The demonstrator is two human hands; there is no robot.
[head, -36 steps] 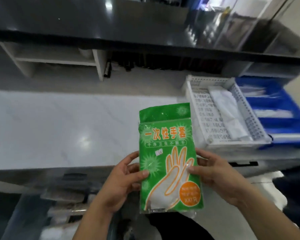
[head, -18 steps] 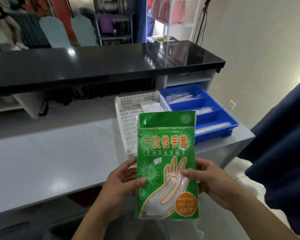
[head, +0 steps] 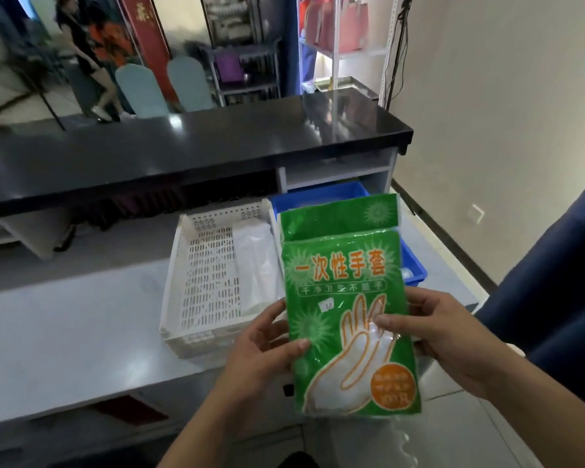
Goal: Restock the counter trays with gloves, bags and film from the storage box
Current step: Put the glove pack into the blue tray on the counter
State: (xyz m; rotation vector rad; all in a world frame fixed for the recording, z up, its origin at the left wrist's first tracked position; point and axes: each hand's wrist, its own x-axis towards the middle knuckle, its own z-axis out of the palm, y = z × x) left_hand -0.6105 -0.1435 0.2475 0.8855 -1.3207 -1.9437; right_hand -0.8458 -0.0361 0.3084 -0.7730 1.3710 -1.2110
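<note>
Green glove pack (head: 345,298) pinched in fingers of left hand (head: 264,352) and right hand (head: 443,336), covering blue tray (head: 414,270), white tray (head: 200,275) alongside

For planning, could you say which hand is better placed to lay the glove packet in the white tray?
Likely left: left hand grips the glove packet beside the white tray; right hand farther.

Glossy black raised counter (head: 196,153) over pale grey tabletop (head: 65,332). Cream wall (head: 504,113) on the right, white socket (head: 476,213) low on it. Two pale blue chair backs (head: 141,87) behind the counter, white metal shelving (head: 335,55), red banner (head: 149,38). Dark blue fabric (head: 554,298) far right. Pale tiled floor (head: 453,434).
</note>
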